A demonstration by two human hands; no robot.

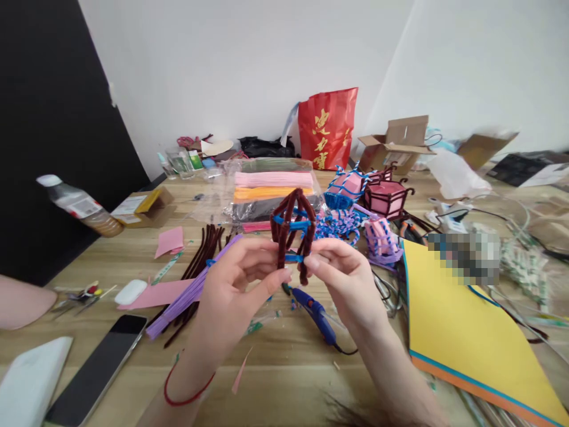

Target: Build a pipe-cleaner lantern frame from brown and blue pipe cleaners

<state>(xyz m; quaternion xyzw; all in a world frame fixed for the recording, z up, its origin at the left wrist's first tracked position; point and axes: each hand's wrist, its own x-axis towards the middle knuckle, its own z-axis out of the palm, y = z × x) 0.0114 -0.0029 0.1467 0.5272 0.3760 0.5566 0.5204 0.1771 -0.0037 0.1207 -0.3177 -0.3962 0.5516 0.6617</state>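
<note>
A small lantern-shaped frame of dark brown pipe cleaners [282, 244], its uprights joined at a peak, is held upright above the table. Blue pipe-cleaner bands [293, 225] cross it at two heights. My left hand [237, 281] pinches its lower left side between thumb and fingers. On the lower right, my right hand [351, 279] grips it near the lower blue band. Beneath lies a blue hot glue gun [316, 314] with its cord. Beyond my left hand rest bundles of purple pipe cleaners [178, 305] and brown pipe cleaners [211, 242].
Pink lanterns [386, 198] and a blue-purple pipe-cleaner pile [338, 228] sit behind right. Yellow sheets [462, 326] lie at right, a phone [100, 367] at left. Packaged pipe cleaners [271, 181], a red bag [326, 127], a tilted bottle [80, 204] and cardboard box [391, 148] stand farther back.
</note>
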